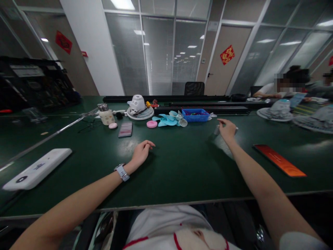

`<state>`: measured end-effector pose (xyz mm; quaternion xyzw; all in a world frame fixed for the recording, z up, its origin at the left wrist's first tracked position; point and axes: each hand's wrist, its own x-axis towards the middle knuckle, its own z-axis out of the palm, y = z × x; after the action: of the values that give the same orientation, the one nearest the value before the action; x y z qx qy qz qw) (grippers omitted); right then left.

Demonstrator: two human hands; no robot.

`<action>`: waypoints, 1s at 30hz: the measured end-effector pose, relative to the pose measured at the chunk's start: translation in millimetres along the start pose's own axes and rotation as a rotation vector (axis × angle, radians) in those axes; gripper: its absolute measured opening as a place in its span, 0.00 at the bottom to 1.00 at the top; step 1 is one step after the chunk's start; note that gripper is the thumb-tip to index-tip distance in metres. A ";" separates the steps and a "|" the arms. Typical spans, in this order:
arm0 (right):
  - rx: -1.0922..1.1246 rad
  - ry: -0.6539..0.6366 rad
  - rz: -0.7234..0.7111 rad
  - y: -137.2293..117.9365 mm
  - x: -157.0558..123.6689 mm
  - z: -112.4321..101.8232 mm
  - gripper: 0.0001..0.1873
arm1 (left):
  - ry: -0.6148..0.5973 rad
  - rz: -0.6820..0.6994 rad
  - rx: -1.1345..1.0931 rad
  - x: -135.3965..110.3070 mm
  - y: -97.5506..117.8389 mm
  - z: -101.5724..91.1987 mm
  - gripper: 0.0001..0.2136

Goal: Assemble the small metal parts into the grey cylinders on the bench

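My left hand (141, 153) hovers low over the green table (177, 163), its fingers loosely bent and somewhat apart, with nothing visible in them. A pale wristwatch (121, 172) is on that wrist. Farther right, my right hand (227, 130) bends down with thumb and fingers drawn together. A small silvery object (216, 130) shows beside those fingers; the hand covers most of it, so its kind cannot be made out. Nearest beyond the hands are light-blue fan blades (169, 119), a pink round piece (152, 124) and a blue basket (195, 115) with small parts inside.
A white fan part (137, 104) with a round grille stands at the back, near a cream bottle (105, 115). A white box-like device (39, 168) lies left, an orange-screened phone (279, 159) right. A person (270, 91) sits at the far right, behind more fan parts (278, 111).
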<state>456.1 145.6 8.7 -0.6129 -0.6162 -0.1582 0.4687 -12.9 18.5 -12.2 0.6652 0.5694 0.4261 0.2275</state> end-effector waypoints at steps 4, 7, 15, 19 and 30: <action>0.007 -0.055 0.028 1.5 -2.5 -1.4 0.20 | -0.005 -0.005 -0.004 -0.1 0.5 0.1 0.16; 0.002 -0.062 0.034 0.6 -4.2 -2.5 0.21 | -0.011 -0.006 -0.003 0.0 1.0 -0.1 0.16; -0.092 -0.097 0.022 -7.2 -3.6 -5.7 0.23 | -0.017 -0.014 -0.004 -0.9 2.3 -0.7 0.16; -0.083 -0.102 0.045 -6.9 -3.5 -4.3 0.23 | -0.020 -0.010 -0.003 -1.2 2.7 -0.4 0.16; -0.140 -0.084 0.066 -6.2 -6.2 -2.5 0.21 | -0.007 -0.019 -0.006 -1.2 4.3 -0.3 0.15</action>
<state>450.3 138.7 7.6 -0.6701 -0.6024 -0.1594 0.4034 -10.7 16.2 -9.0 0.6604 0.5736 0.4234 0.2356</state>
